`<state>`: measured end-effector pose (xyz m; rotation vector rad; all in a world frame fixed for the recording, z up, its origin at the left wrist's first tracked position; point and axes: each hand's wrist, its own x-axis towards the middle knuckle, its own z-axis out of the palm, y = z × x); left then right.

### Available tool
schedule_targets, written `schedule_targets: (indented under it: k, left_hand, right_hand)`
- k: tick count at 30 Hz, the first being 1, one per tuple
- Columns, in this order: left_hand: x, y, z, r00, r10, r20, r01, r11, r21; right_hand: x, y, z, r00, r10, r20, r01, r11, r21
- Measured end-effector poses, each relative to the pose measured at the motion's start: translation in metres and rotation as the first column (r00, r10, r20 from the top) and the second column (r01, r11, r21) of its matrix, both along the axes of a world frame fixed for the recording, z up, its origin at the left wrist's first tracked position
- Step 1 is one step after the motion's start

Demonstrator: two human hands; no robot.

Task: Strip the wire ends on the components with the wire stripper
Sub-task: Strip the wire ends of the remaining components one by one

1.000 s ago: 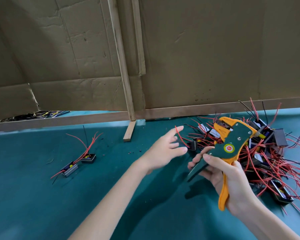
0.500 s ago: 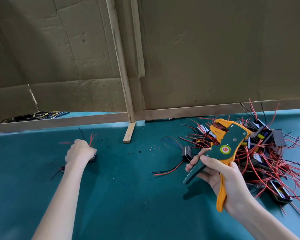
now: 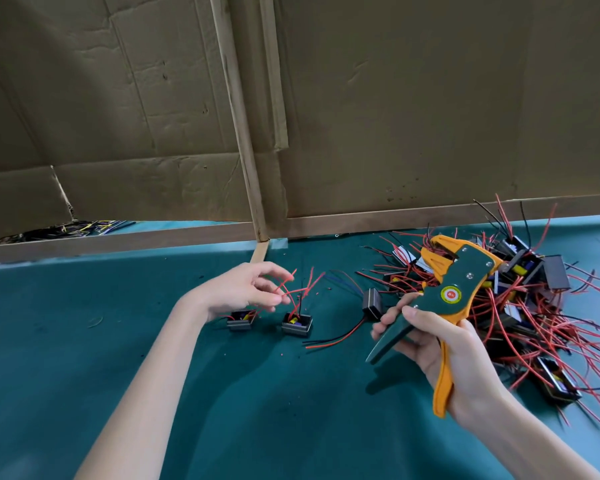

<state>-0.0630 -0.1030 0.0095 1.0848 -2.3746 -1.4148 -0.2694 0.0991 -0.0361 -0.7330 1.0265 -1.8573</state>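
Left hand (image 3: 239,292) has come back from the far-left spot to centre and is now pinching red wires (image 3: 286,289) at its fingertips (image 3: 274,300). The two black components came with it: one (image 3: 242,321) sits just below the fingers, the other (image 3: 297,323) below and just beyond the fingertips.

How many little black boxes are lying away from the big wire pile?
3: first box below the left hand, second box just right of it, third box nearer the wire stripper. The pile may hide more.
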Motion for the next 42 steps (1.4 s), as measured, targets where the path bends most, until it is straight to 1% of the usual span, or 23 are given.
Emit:
schedule_targets:
  k: [3,5,6,8,9,10,12,13,15,18,20,22,23,25,26,27,29,32,34,35,37,39,42]
  left_hand:
    - [-0.003,0.005,0.009,0.997,0.045,0.063,-0.042,0.997,-0.059]
    - [-0.011,0.007,0.008,0.981,0.174,0.083,-0.158,0.974,-0.163]
    - [-0.016,0.007,0.006,0.963,0.264,0.063,-0.239,0.936,-0.26]
    - [-0.028,0.01,0.0,0.911,0.406,-0.067,-0.392,0.807,-0.442]
    - [-0.034,0.013,-0.003,0.892,0.431,-0.138,-0.442,0.764,-0.47]
    - [-0.04,0.016,-0.006,0.882,0.438,-0.172,-0.465,0.753,-0.466]
    - [-0.049,0.021,-0.015,0.887,0.445,-0.12,-0.446,0.76,-0.473]
    - [-0.052,0.023,-0.022,0.891,0.45,-0.065,-0.415,0.745,-0.522]
    - [-0.056,0.026,-0.031,0.885,0.465,0.01,-0.347,0.674,-0.652]
    - [-0.06,0.03,-0.041,0.886,0.463,0.003,-0.3,0.579,-0.758]
    - [-0.064,0.032,-0.045,0.895,0.439,-0.077,-0.335,0.551,-0.764]
    - [-0.068,0.035,-0.043,0.884,0.418,-0.207,-0.424,0.533,-0.733]
    - [-0.069,0.037,-0.04,0.862,0.412,-0.295,-0.485,0.505,-0.714]
    - [-0.069,0.04,-0.029,0.784,0.383,-0.489,-0.619,0.418,-0.665]
    - [-0.067,0.04,-0.022,0.743,0.346,-0.573,-0.669,0.394,-0.63]
    - [-0.066,0.041,-0.014,0.709,0.299,-0.639,-0.7,0.408,-0.586]
    - [-0.062,0.043,0.001,0.65,0.226,-0.726,-0.715,0.507,-0.482]
    - [-0.058,0.049,0.019,0.572,0.257,-0.779,-0.677,0.684,-0.271]
    - [-0.056,0.054,0.027,0.551,0.259,-0.793,-0.592,0.791,-0.152]
    - [-0.055,0.056,0.03,0.558,0.236,-0.795,-0.538,0.833,-0.13]
    - [-0.053,0.06,0.035,0.633,0.16,-0.757,-0.442,0.878,-0.184]
    - [-0.053,0.065,0.038,0.738,0.065,-0.671,-0.35,0.888,-0.299]
    - [-0.053,0.072,0.041,0.836,-0.039,-0.547,-0.201,0.906,-0.372]
  right_hand:
    - [0.001,0.0,0.0,1.0,0.007,0.012,-0.007,1.0,0.009]
    - [0.001,-0.001,0.0,1.0,0.005,0.009,-0.005,1.0,0.014]
    - [0.001,-0.001,0.0,1.0,0.003,0.005,-0.003,1.0,0.016]
    - [0.001,-0.001,0.0,1.0,0.002,-0.008,-0.002,1.0,0.015]
    - [0.001,-0.001,-0.001,1.0,0.003,-0.013,-0.003,1.0,0.012]
    - [0.001,-0.001,-0.001,1.0,0.005,-0.018,-0.005,1.0,0.01]
    - [0.001,-0.001,-0.001,1.0,0.006,-0.021,-0.006,1.0,0.009]
    - [0.002,-0.001,-0.001,1.0,0.007,-0.021,-0.006,1.0,0.009]
    - [0.002,-0.001,-0.001,1.0,0.01,-0.024,-0.009,1.0,0.008]
    - [0.002,0.0,0.0,0.999,0.008,-0.032,-0.007,1.0,0.009]
    - [0.003,0.0,0.0,0.999,0.008,-0.033,-0.008,1.0,0.009]
    - [0.003,0.0,0.0,0.999,0.014,-0.033,-0.013,1.0,0.01]
    - [0.003,0.0,0.001,0.999,0.018,-0.035,-0.018,1.0,0.011]
    - [0.002,0.001,0.001,0.999,0.028,-0.043,-0.028,1.0,0.012]
    - [0.002,0.001,0.001,0.998,0.036,-0.049,-0.036,0.999,0.015]
    - [0.002,0.002,0.002,0.998,0.047,-0.052,-0.046,0.999,0.019]
    - [0.004,0.003,0.002,0.997,0.068,-0.046,-0.067,0.997,0.027]
    - [0.006,0.003,0.004,0.994,0.099,-0.051,-0.098,0.995,0.03]
    - [0.006,0.004,0.005,0.989,0.128,-0.071,-0.126,0.992,0.03]
    - [0.006,0.005,0.006,0.987,0.137,-0.078,-0.135,0.99,0.03]
    - [0.007,0.005,0.006,0.985,0.154,-0.079,-0.152,0.988,0.027]
    - [0.007,0.005,0.006,0.982,0.174,-0.072,-0.173,0.985,0.02]
    - [0.007,0.006,0.006,0.971,0.231,-0.06,-0.23,0.973,0.019]
